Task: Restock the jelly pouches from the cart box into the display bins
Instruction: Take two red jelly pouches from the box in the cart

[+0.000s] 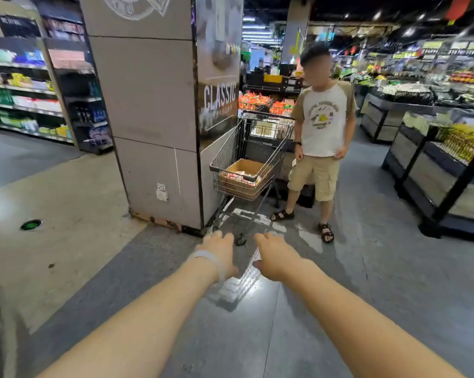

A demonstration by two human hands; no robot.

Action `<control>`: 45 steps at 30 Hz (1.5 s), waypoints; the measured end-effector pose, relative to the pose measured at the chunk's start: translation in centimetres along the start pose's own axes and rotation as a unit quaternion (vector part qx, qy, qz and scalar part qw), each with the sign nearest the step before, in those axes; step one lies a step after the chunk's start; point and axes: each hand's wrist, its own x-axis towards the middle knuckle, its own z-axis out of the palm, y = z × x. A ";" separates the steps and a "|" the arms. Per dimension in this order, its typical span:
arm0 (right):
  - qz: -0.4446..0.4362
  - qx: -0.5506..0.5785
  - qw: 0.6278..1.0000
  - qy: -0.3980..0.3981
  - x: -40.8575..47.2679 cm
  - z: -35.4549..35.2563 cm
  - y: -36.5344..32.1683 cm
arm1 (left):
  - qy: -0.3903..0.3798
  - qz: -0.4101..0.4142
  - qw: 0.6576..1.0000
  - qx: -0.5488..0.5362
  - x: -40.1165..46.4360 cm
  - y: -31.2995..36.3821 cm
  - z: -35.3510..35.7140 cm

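both arms stretched forward, left hand (220, 253) and right hand (274, 257) empty, fingers loosely spread.

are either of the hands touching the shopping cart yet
Apart. In the head view the left hand and right hand reach out empty over bare floor, short of the shopping cart by the pillar.

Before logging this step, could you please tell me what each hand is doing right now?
Left hand: open, empty, reaching forward.
Right hand: open, empty, reaching forward.
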 end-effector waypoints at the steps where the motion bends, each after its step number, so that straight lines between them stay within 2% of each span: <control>1: 0.004 0.000 1.000 0.002 2.1 -0.7 0.8 | -0.003 -0.002 1.000 0.007 2.5 -0.1 -1.0; 4: 0.025 -0.002 0.999 -0.026 7.9 -1.2 3.5 | -0.035 -0.003 0.999 0.036 9.6 0.1 -2.4; 8: 0.040 0.006 0.999 -0.026 17.3 -2.7 7.8 | -0.042 0.011 0.998 0.051 19.8 0.5 -3.8; 13: 0.024 -0.002 0.999 -0.030 31.6 -5.1 12.9 | -0.045 -0.012 0.998 0.038 34.3 -0.2 -5.5; 19: -0.003 -0.007 1.000 -0.030 47.4 -10.6 16.8 | -0.035 -0.047 0.998 0.013 49.3 -1.7 -10.7; 25: -0.042 -0.006 0.997 -0.071 61.8 -10.8 18.5 | -0.049 -0.077 0.996 0.005 62.8 -4.6 -12.2; 30: -0.022 -0.017 0.997 -0.076 73.0 -11.4 21.0 | -0.063 -0.060 0.996 -0.010 75.6 -6.8 -13.5; 35: 0.018 0.021 0.998 -0.058 84.3 -14.0 24.9 | -0.068 -0.034 0.997 -0.014 87.8 -7.4 -16.6; 40: 0.052 0.023 0.991 -0.117 92.2 -12.1 27.8 | -0.120 -0.016 0.993 0.009 96.9 -8.3 -14.7; 45: 0.068 0.038 0.986 -0.148 100.7 -9.7 31.3 | -0.150 -0.025 0.988 -0.035 105.8 -9.3 -13.0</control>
